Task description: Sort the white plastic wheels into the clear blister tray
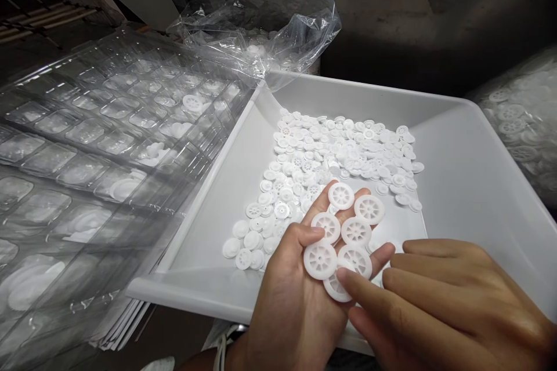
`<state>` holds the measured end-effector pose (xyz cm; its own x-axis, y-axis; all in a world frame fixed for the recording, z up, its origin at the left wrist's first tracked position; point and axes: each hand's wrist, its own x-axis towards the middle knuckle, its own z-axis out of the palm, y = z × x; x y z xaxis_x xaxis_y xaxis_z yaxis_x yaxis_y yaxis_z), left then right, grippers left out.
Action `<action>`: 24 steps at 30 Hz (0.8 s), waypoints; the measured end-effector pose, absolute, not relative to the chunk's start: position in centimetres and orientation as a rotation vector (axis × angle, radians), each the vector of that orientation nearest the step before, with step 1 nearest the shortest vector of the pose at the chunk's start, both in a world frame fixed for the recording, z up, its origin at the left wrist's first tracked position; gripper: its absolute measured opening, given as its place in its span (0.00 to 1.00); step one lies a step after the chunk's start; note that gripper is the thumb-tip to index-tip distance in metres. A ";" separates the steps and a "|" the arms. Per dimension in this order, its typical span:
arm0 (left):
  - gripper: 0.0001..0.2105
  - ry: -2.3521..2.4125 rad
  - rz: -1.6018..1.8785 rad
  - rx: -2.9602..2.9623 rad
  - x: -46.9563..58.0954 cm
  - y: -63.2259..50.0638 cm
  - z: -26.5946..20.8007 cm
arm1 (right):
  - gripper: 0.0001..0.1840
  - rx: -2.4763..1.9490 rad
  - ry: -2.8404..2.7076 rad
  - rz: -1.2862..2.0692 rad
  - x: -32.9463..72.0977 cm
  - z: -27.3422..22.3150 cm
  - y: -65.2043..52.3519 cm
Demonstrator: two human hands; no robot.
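Observation:
My left hand is palm up above the tray, with several spoked white plastic wheels spread over the palm and fingers. Its thumb presses on the edge of one wheel. From the right comes my right hand, its index fingertip touching the lowest wheels on the palm. The other fingers of that hand are bent, and no object shows in its grasp. Beneath both hands is a large light-grey tray with a heap of the same small white wheels along its far and left parts.
On the left, stacked clear plastic blister trays have white wheels in some pockets. An open clear plastic bag with white parts stands behind the tray. Another bag of wheels is at the right edge. A dark wall stands at the back.

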<state>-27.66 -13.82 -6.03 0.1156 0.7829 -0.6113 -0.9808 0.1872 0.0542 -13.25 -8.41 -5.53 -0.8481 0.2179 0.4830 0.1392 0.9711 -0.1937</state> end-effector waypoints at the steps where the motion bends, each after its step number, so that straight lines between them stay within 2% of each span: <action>1: 0.26 0.592 1.347 -0.420 -27.7 -13.8 -6.0 | 0.08 -0.256 -2.580 0.206 -13.1 -5.6 -8.4; 5: 0.26 0.594 1.369 -0.428 -27.7 -13.7 -5.9 | 0.11 -0.212 -2.566 0.215 -12.6 -6.1 -8.5; 18: 0.30 0.624 1.370 -0.322 -27.5 -13.7 -6.0 | 0.11 -0.230 -2.668 0.226 -13.2 -5.6 -8.4; 24: 0.28 0.626 1.376 -0.357 -27.3 -13.7 -6.0 | 0.10 -0.270 -2.626 0.198 -13.1 -5.4 -8.6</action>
<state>-27.35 -13.66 -6.01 0.0694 0.7948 -0.6029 -0.9767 0.1771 0.1211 -13.14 -8.56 -5.45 -0.8606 0.2259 0.4565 0.1548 0.9699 -0.1880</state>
